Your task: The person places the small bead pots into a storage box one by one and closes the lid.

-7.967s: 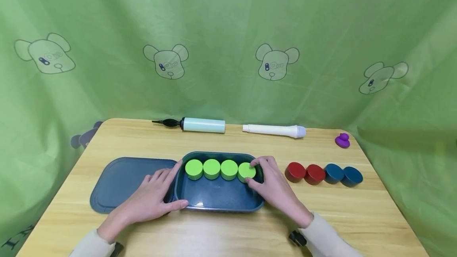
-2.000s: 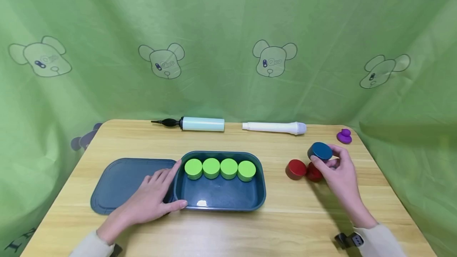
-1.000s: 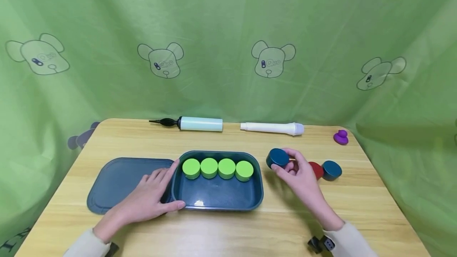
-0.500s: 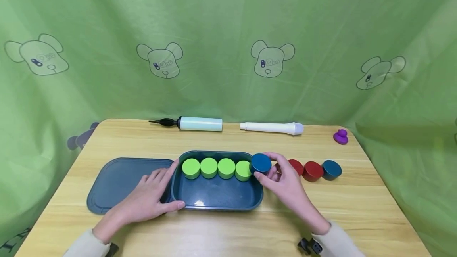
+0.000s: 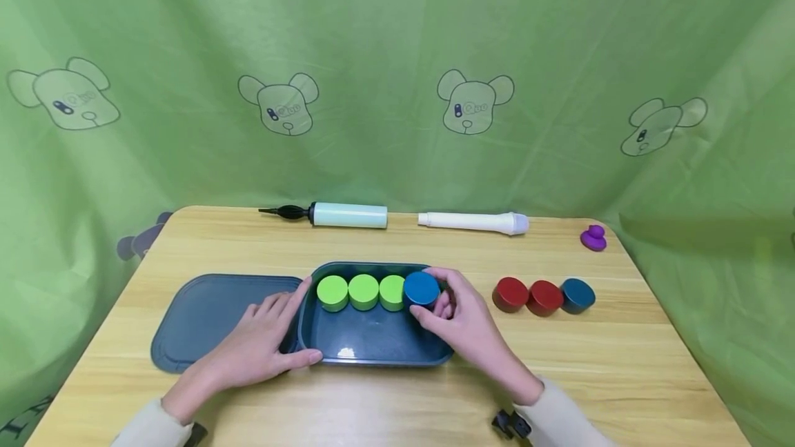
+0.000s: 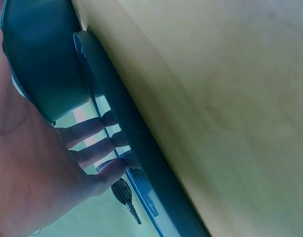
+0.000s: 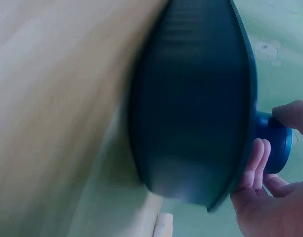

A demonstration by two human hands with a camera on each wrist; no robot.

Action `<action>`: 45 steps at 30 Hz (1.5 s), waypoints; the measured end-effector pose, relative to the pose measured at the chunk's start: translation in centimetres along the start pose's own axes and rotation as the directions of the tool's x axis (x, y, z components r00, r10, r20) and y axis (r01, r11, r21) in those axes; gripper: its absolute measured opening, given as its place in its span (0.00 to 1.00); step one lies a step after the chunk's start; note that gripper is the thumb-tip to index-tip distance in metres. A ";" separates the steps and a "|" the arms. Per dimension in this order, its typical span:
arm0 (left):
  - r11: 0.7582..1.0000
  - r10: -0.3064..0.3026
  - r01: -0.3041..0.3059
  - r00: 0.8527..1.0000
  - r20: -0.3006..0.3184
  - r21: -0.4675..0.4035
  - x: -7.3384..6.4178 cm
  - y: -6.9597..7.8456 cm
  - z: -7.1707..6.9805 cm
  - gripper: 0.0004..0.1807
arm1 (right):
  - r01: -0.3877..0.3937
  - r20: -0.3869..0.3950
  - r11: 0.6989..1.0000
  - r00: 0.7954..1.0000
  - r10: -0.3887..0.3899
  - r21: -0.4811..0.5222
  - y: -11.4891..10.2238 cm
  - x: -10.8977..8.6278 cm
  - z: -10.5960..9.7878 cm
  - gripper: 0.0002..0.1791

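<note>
Left hand (image 5: 257, 347) lies spread, thumb apart on the near left corner of the blue box (image 5: 373, 338), fingers over the flat lid (image 5: 214, 319). Right hand (image 5: 470, 323) clamps a blue disc (image 5: 421, 287) between thumb and fingers, above the box's right end. Green discs (image 5: 363, 290) sit inside; pump (image 5: 349, 215) lies beyond.

From head height, one view looks forward and down across the table (image 5: 385, 402) to the green curtain (image 5: 385, 12). The two wrist views, tipped sideways, peer from very close, one past the left hand (image 5: 254, 343), one at the tray (image 5: 369, 340) beside the right hand (image 5: 468, 319); all three share that tray.
</note>
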State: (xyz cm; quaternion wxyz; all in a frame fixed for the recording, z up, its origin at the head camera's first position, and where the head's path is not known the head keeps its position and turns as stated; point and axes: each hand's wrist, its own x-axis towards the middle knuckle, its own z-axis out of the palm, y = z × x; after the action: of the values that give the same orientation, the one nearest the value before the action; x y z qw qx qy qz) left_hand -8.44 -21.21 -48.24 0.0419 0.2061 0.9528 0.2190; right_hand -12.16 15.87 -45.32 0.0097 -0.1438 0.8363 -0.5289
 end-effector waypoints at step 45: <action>1.000 0.015 -0.015 1.000 -0.013 0.017 -0.1 -0.1 -0.1 0.62 | 0.163 0.343 0.917 0.939 -0.031 -0.363 -3.8 2.4 10.8 0.32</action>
State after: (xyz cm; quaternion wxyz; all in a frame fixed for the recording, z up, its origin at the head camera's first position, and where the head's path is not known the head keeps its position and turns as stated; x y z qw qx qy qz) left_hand -8.42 -21.35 -48.23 0.0322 0.2122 0.9533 0.2125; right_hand -11.74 4.23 -46.34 0.0944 -0.2712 0.9021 -0.3221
